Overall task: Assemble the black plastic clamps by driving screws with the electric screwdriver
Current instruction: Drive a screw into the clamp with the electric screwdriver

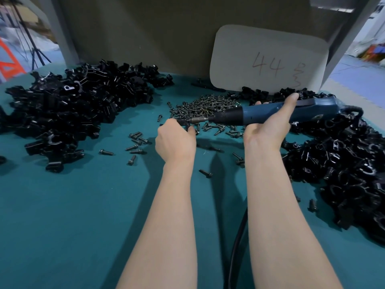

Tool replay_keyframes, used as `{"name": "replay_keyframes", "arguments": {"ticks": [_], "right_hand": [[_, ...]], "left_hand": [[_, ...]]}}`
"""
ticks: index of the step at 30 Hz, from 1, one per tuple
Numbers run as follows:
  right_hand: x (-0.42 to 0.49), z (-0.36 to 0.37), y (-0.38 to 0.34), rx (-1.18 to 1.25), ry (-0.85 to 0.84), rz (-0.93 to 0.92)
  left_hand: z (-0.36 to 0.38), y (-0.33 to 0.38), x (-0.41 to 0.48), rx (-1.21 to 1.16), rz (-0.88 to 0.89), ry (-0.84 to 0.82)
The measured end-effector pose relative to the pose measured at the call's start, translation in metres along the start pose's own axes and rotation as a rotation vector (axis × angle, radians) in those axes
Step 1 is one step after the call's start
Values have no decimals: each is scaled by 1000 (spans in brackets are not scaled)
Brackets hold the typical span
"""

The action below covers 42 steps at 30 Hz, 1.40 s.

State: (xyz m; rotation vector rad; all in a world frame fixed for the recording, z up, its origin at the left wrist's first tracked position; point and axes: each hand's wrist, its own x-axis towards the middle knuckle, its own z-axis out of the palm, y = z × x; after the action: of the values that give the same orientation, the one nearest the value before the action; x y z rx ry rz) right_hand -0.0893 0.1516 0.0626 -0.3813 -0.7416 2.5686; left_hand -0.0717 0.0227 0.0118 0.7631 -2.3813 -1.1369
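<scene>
Grips the blue electric screwdriver (256,114) in the right hand (268,126), level and aimed left — bit end right at a black clamp (184,122) pinched in the left hand (175,138). Holds both over the near edge of the screw pile (208,105), in the middle of the desk (83,205). Flanked by a left clamp heap (73,105) and a right clamp heap (343,163).

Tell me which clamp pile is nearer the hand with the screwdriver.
The right pile, just beside the right hand gripping the screwdriver; the left pile lies farther off, past the left hand holding a clamp.
</scene>
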Motion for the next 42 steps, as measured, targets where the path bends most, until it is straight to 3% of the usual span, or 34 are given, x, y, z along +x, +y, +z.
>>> {"name": "replay_keyframes", "arguments": {"ticks": [11,20,35,42], "right_hand": [[-7,5,2,-35,-117,-82],[-23,14,3,-91,-356,-135],[-25,13,4,-75,-422,-108],[-25,14,-3,-101,-475,-111]], "left_hand": [[-2,4,1,76,20,-17],[-7,2,5,3,-53,-34],[-12,2,7,67,-69,-62],[-22,1,10,82,-91,-249]]}}
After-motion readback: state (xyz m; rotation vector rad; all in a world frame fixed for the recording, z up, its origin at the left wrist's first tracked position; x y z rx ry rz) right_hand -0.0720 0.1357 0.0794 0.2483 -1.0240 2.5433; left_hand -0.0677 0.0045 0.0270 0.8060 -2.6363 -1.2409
